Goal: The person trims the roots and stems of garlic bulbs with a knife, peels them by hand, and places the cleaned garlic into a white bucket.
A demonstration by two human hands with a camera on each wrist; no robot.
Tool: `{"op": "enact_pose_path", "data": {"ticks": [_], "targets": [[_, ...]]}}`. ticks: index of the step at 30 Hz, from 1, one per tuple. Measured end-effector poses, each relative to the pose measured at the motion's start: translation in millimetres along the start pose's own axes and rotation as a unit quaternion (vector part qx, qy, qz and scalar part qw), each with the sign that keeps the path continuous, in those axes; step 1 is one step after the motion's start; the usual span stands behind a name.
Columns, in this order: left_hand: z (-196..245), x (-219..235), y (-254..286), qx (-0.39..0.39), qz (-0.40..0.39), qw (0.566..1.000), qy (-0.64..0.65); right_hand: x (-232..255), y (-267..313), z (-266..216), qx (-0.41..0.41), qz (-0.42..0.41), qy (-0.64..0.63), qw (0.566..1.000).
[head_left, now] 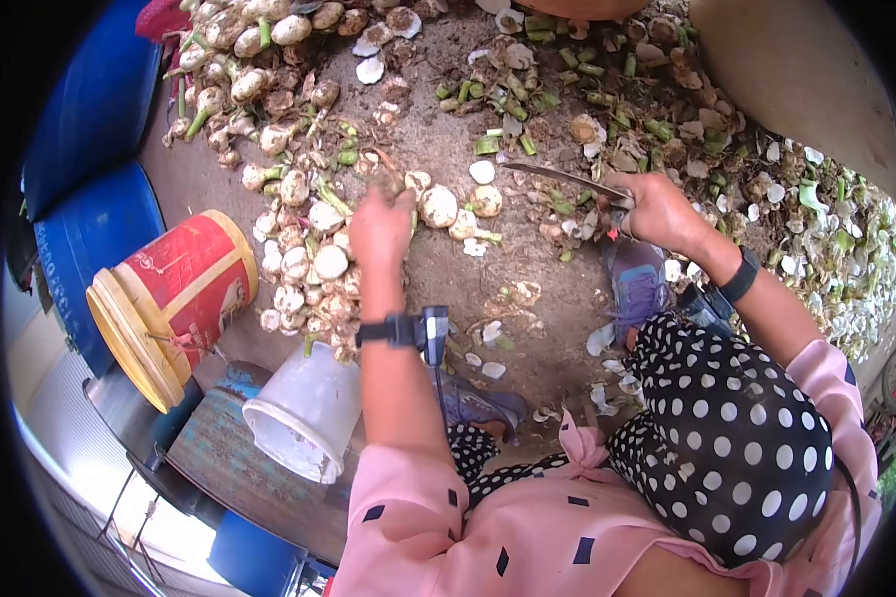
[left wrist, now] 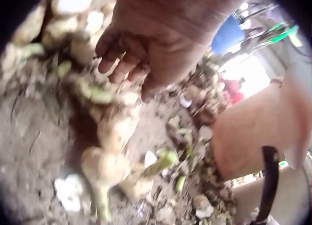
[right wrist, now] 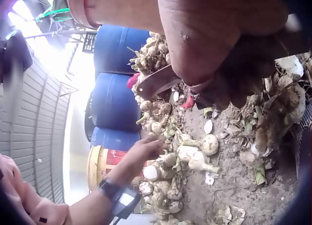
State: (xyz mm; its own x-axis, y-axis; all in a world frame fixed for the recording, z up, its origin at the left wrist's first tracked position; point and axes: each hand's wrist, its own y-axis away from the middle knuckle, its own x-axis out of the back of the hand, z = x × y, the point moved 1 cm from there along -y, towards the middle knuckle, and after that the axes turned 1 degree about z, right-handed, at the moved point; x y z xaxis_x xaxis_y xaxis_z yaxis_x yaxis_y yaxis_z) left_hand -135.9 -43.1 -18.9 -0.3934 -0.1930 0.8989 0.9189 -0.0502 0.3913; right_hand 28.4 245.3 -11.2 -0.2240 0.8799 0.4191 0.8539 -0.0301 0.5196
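Note:
My left hand is over the pale, soil-marked bulbs, near a large round bulb. In the left wrist view the left hand has its fingers loosely bent, with nothing visible between them; stemmed bulbs lie below. My right hand grips a knife, its blade pointing left above the ground. The right wrist view shows the right hand close up, the blade beside it and the fingers in shadow.
A red and yellow bucket and a white bucket stand at the left, near blue barrels. Cut green stems and peelings cover the ground at upper centre and right. A shoe is below the right hand.

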Motion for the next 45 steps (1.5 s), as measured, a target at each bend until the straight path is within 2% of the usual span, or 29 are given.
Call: {"op": "enact_pose_path", "data": {"ticks": [1,3,4,5,7,10,11,16,17,18,19,20,21,22,23,24,26,28,29,30,31,32,33,36,38,39,42,44,45], "targets": [[0,-9,-13,-0.003,-0.004,1.000,0.000,5,1,-6,-0.043,-0.023,-0.006,0.999],[2,-19,-31,0.036,-0.109,0.987,0.110,9,2,-6,-0.050,-0.027,-0.005,0.998],[-1,-22,-33,0.035,-0.109,0.987,0.111,11,1,-6,-0.048,-0.034,-0.004,0.998],[-4,-18,-28,0.062,-0.124,0.948,0.288,8,1,-2,-0.046,-0.035,-0.005,0.998],[-6,0,-8,0.069,-0.151,0.789,0.592,1,-4,5,0.015,0.041,0.001,0.999],[-12,33,16,0.012,-0.137,0.681,0.719,0,-13,-9,0.054,0.018,-0.015,0.998],[-20,40,17,0.004,-0.125,0.683,0.719,-1,-14,-11,0.011,-0.014,-0.049,0.999],[-58,91,4,0.040,-0.053,0.663,0.746,-17,-12,14,0.089,0.027,-0.021,0.995],[-77,115,9,0.036,-0.027,0.690,0.723,-14,-10,9,0.020,-0.005,-0.088,0.996],[-126,140,10,0.045,0.029,0.754,0.654,-14,-10,5,-0.062,-0.039,-0.152,0.986],[-149,178,25,0.022,0.105,0.795,0.598,-20,-11,5,-0.055,-0.062,-0.150,0.985],[-176,211,45,0.027,0.135,0.759,0.637,-19,-11,9,-0.062,-0.049,-0.133,0.988],[-209,245,68,0.033,0.166,0.802,0.573,-13,-11,12,-0.073,-0.023,-0.117,0.990],[-228,273,94,0.088,0.208,0.881,0.416,-10,-11,4,-0.042,-0.015,-0.057,0.997],[-294,287,114,0.090,0.188,0.873,0.442,-12,-14,12,-0.031,-0.009,-0.021,0.999],[-325,300,134,0.178,0.119,0.901,0.377,-17,-18,20,-0.018,-0.005,0.014,1.000],[-327,295,154,0.164,0.022,0.985,0.042,-19,-20,3,-0.012,0.003,0.021,1.000],[-265,276,119,0.114,0.050,0.987,0.106,-19,-25,-16,-0.052,-0.040,-0.019,0.998],[-231,261,94,0.074,0.083,0.980,0.167,-21,-28,-13,-0.012,-0.036,-0.024,0.999],[-212,244,53,-0.056,0.074,0.987,0.132,-18,-30,-16,-0.014,-0.030,-0.023,0.999],[-185,223,15,-0.051,0.041,0.983,0.170,-15,-30,-23,-0.007,-0.030,-0.015,0.999],[-148,206,-22,-0.105,0.025,0.991,0.081,-14,-29,-25,-0.003,-0.031,-0.007,0.999],[-134,179,-65,-0.208,0.065,0.975,-0.039,-17,-27,-12,0.035,0.014,0.000,0.999],[-91,109,-168,-0.257,0.062,0.961,-0.087,5,-14,-22,-0.063,-0.011,0.075,0.995],[-79,71,-201,-0.172,0.065,0.967,-0.177,10,-6,-11,-0.074,0.003,0.053,0.996],[-76,67,-206,-0.181,0.059,0.966,-0.177,14,-4,-9,-0.066,0.009,0.050,0.997],[-71,78,-180,-0.117,0.088,0.973,-0.175,18,-4,-15,-0.064,0.022,0.024,0.997],[-46,86,-130,-0.151,0.120,0.981,0.017,19,-10,-30,-0.012,0.040,-0.027,0.999],[-29,83,-98,-0.055,0.053,0.988,0.131,17,-14,-38,0.061,0.066,-0.013,0.996]]}}
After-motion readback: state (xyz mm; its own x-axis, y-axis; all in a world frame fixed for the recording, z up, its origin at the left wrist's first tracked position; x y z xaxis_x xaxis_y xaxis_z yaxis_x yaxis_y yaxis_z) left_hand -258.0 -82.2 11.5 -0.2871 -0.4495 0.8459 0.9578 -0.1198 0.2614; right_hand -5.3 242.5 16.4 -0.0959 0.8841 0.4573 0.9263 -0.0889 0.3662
